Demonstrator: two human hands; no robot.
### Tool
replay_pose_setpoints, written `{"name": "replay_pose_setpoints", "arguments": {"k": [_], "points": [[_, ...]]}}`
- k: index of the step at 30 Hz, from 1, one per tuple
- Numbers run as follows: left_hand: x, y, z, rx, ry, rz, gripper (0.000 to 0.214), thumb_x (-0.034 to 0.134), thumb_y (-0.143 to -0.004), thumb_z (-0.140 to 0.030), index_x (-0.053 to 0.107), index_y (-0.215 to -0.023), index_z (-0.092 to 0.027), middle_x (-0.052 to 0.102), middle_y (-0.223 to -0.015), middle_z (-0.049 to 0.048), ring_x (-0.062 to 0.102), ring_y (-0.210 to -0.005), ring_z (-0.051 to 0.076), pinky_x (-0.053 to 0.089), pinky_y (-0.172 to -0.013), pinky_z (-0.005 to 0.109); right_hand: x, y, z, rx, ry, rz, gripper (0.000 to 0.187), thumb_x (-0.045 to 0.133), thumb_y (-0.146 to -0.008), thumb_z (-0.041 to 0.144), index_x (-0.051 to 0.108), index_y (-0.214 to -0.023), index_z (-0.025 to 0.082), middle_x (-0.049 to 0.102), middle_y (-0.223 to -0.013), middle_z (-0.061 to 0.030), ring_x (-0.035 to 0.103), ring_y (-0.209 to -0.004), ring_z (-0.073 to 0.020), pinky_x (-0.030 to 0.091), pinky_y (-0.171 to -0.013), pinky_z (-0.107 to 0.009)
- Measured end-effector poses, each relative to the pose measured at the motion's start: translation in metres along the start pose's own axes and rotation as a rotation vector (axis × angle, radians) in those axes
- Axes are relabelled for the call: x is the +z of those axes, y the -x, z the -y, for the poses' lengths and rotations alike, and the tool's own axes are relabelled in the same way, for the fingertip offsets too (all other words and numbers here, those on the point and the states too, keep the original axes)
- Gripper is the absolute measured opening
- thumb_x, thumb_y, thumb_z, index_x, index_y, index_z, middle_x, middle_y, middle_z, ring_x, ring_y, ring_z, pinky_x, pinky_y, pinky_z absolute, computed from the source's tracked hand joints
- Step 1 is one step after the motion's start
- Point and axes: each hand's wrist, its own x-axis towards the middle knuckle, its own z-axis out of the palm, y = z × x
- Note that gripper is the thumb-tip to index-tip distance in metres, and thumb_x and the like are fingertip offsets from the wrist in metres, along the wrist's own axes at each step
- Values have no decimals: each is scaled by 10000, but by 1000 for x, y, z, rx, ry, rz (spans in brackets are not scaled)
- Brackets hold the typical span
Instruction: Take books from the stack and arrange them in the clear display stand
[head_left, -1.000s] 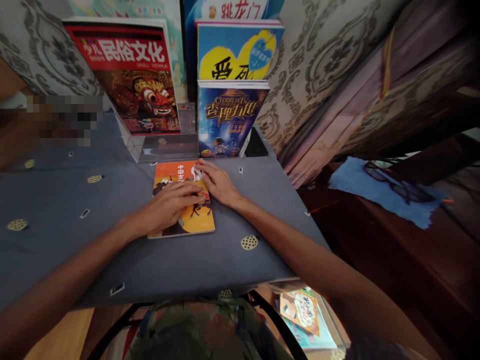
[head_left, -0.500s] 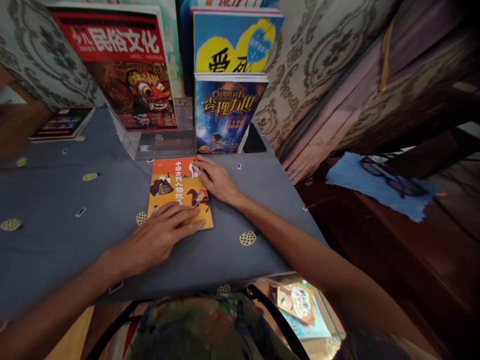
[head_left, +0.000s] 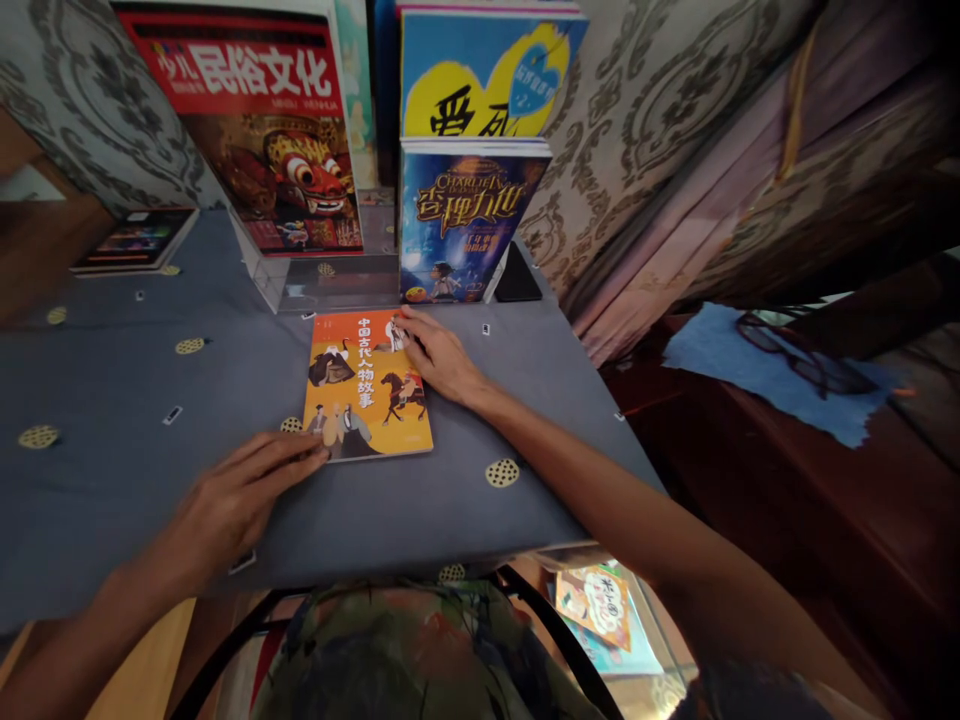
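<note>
An orange picture book (head_left: pixel 367 385) lies flat and closed on the grey tablecloth (head_left: pixel 112 450) in front of me. My right hand (head_left: pixel 439 355) rests on the book's far right corner, fingers stretched flat on the cover. My left hand (head_left: pixel 236 495) lies flat on the cloth just off the book's near left corner, fingers out, fingertips touching that corner. Neither hand holds anything.
Behind the book a clear stand (head_left: pixel 330 285) props a red mask book (head_left: pixel 262 130) and a blue book (head_left: pixel 461 220), with more books behind. A dark phone (head_left: pixel 517 280) lies by the blue book. A flat book (head_left: pixel 135 240) sits far left. Curtains (head_left: pixel 712 170) hang right.
My left hand has slid off the book's cover toward me and to the left, onto the cloth, uncovering the whole cover. My right hand has stayed on the far corner.
</note>
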Motion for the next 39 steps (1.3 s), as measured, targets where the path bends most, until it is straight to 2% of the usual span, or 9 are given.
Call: {"name": "replay_pose_setpoints", "arguments": {"k": [5, 9, 14, 19, 23, 27, 32, 36, 39], "points": [[-2, -6, -5, 15, -45, -98, 469, 435, -961, -96, 566, -1361, -303, 667, -1266, 56, 619, -1145, 219, 518, -982, 383, 0, 1, 1, -5, 17, 2, 389, 428, -999, 255, 608, -1342, 216, 537, -1493, -72, 466, -1409, -234, 371, -1194, -466], [0, -25, -16, -3, -211, -68, 303, 474, -990, -250, 633, -1244, -209, 673, -1207, 107, 614, -1114, 260, 513, -982, 439, 0, -4, -1, -1, 63, 14, 399, 435, -989, 233, 602, -1347, 174, 518, -1504, -107, 464, -1406, -241, 372, -1183, -456], [12, -39, -24, -48, -320, -35, 445, 415, -1014, -481, 607, -1262, -165, 616, -1329, 155, 564, -1232, 314, 467, -1048, 518, -4, -19, -3, 39, 139, 42, 414, 457, -986, 244, 582, -1366, 136, 555, -1459, -150, 488, -1378, -256, 377, -1161, -453], [17, -43, -26, -90, -359, -27, 610, 351, -985, -642, 581, -1300, -172, 611, -1370, 159, 571, -1260, 321, 448, -1061, 552, -9, -24, -2, 61, 162, 48, 394, 463, -986, 229, 596, -1346, 138, 641, -1352, -138, 568, -1270, -253, 417, -1100, -427], [11, -43, -21, -169, -363, 21, 652, 271, -995, -654, 580, -1308, -173, 616, -1384, 153, 577, -1274, 308, 433, -1073, 559, -14, -9, 2, 81, 202, 18, 365, 486, -977, 222, 624, -1298, 116, 668, -1281, -148, 589, -1201, -258, 433, -1057, -411], [6, -43, -9, -256, -362, 53, 673, 240, -1008, -636, 564, -1336, -145, 588, -1417, 178, 550, -1314, 320, 408, -1095, 573, -21, 20, 10, 70, 261, -9, 317, 475, -987, 245, 667, -1212, 130, 708, -1136, -136, 617, -1060, -259, 454, -988, -420], [14, -45, 1, -288, -344, 28, 691, 261, -1004, -625, 526, -1382, -111, 518, -1480, 196, 440, -1414, 321, 344, -1169, 533, -29, 51, 19, 47, 266, -35, 288, 474, -987, 258, 676, -1159, 144, 707, -1087, -127, 614, -998, -257, 464, -936, -423], [24, -45, 1, -309, -343, 2, 689, 287, -994, -641, 509, -1404, -135, 483, -1510, 177, 373, -1457, 322, 292, -1201, 527, -33, 57, 27, 60, 330, -25, 286, 464, -987, 252, 688, -1119, 132, 711, -1044, -138, 614, -970, -271, 484, -886, -434], [30, -43, 2, -302, -337, -11, 684, 288, -996, -637, 490, -1421, -141, 456, -1528, 180, 341, -1473, 326, 271, -1208, 542, -29, 50, 42, 2, 397, -2, 312, 451, -998, 255, 677, -1171, 130, 695, -1156, -166, 596, -1104, -305, 469, -957, -488]]}}
